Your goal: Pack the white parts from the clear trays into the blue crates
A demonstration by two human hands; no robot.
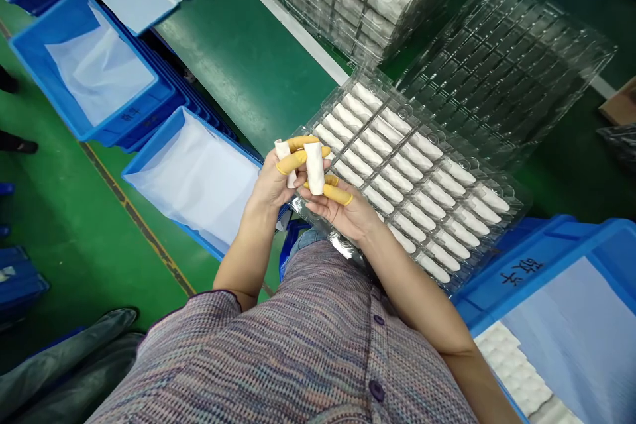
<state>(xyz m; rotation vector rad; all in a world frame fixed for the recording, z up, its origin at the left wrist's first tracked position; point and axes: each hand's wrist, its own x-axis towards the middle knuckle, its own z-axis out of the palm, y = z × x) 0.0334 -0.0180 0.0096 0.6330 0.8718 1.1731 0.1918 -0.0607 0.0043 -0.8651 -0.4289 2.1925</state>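
My left hand [271,180] and my right hand [338,204] meet above a transparent blister tray [511,228], which holds rows of white rolled cylinders. My left hand grips one short white roll [283,159]. My right hand grips a second white roll [314,169], standing upright between its fingers. Yellow rubber finger cots [304,152] cover several fingers on both hands. The tray's near edge lies under my right wrist, and my hands hide its left corner.
Blue bins lined with white film [191,179] stand left and lower right. Stacked transparent trays [507,66] rise at the top right beside a green conveyor belt [243,46]. A person's grey trouser leg [64,358] shows at the lower left.
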